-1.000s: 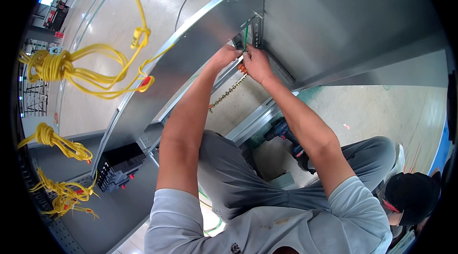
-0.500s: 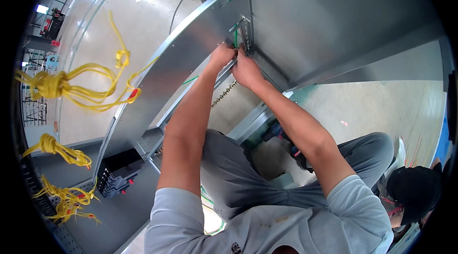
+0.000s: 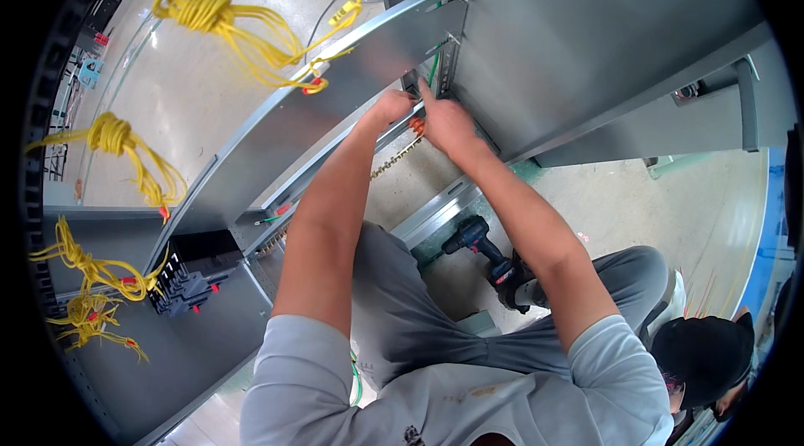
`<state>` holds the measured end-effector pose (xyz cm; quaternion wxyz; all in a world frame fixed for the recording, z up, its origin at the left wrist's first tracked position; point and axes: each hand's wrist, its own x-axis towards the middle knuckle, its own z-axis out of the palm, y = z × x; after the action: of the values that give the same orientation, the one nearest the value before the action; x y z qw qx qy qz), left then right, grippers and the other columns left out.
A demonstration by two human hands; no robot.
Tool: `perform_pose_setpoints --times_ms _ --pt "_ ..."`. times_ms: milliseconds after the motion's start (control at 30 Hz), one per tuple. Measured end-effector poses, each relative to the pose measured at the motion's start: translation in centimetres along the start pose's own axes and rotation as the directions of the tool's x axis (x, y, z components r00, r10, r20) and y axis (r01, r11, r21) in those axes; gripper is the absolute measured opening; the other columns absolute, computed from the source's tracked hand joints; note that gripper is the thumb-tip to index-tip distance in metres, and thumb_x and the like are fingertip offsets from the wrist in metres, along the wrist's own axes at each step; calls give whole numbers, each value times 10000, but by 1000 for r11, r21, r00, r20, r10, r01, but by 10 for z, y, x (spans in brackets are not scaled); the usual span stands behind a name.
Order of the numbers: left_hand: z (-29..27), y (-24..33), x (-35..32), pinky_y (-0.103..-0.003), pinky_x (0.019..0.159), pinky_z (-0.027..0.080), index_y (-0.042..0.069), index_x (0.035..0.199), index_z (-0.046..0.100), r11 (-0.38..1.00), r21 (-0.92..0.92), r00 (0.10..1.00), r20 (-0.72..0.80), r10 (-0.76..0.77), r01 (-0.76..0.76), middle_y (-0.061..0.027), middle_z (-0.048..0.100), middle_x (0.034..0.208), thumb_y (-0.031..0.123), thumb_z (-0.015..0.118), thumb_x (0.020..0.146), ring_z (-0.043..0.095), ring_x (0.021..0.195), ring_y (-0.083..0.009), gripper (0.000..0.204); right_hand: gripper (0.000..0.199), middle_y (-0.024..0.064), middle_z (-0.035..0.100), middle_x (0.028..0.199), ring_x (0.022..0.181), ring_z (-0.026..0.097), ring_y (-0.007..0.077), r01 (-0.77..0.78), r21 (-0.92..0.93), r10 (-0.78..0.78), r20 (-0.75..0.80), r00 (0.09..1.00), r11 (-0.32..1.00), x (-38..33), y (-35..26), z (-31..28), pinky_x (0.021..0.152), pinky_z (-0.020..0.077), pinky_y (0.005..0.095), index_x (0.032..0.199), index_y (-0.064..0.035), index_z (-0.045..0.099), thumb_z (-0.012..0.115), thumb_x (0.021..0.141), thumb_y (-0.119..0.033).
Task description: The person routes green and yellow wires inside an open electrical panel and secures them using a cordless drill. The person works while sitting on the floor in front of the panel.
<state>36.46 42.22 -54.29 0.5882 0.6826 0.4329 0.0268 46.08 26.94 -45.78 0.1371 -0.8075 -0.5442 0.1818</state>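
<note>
Both hands meet at the inner corner of a grey metal cabinet frame, beside a slotted upright [image 3: 453,52]. My left hand [image 3: 392,106] is closed at the lower rail [image 3: 335,153], its fingertips partly hidden. Close by on its right, my right hand [image 3: 449,125] has the index finger stretched up along the corner while the other fingers curl in. What either hand grips is hidden. An orange-red piece [image 3: 416,125] shows just under the right hand; its kind is unclear. A green wire [image 3: 434,69] runs down the upright to the fingers. Below the rail hangs a brass-coloured toothed strip [image 3: 394,160].
A curved-looking metal crossbar [image 3: 310,94] spans the left. Bundles of yellow wire [image 3: 201,15] hang before it. A black component block [image 3: 197,266] sits lower left. A cordless drill [image 3: 486,249] lies between my legs. A person in a black cap [image 3: 703,354] is at lower right.
The view has shifted, bringing the drill into fuller sight. My right index finger is now stretched out, and the orange-red piece has come into view. The green wire near my left forearm has shifted down-left.
</note>
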Motion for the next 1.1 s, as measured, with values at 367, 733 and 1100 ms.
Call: perform_pose_setpoints --times_ms 367,733,1100 --pt "-18 1 -22 -313 484 431 18 945 759 987 148 997 -29 70 -65 -51 618 694 246 686 887 544 554 -148 247 723 226 693 1120 1026 684 380 -82 -99 90 80 993 992 7 1 -12 897 542 483 1534 -136 365 584 845 -128" --pt "-76 -45 -96 -445 1014 469 -31 1246 660 903 414 983 80 -165 118 -213 671 1253 459 557 980 630 1150 -345 568 388 215 695 1135 1072 670 388 -32 -221 44 49 998 975 15 -3 -10 913 539 487 1247 -85 604 604 863 -138" --pt "-85 -66 -144 -411 943 498 -20 1149 704 939 340 994 -77 81 -50 -167 723 1132 280 598 872 670 1045 -286 422 580 184 726 1011 1072 644 351 429 -248 -366 265 892 868 34 -67 81 942 454 461 1012 -91 771 401 998 -537"
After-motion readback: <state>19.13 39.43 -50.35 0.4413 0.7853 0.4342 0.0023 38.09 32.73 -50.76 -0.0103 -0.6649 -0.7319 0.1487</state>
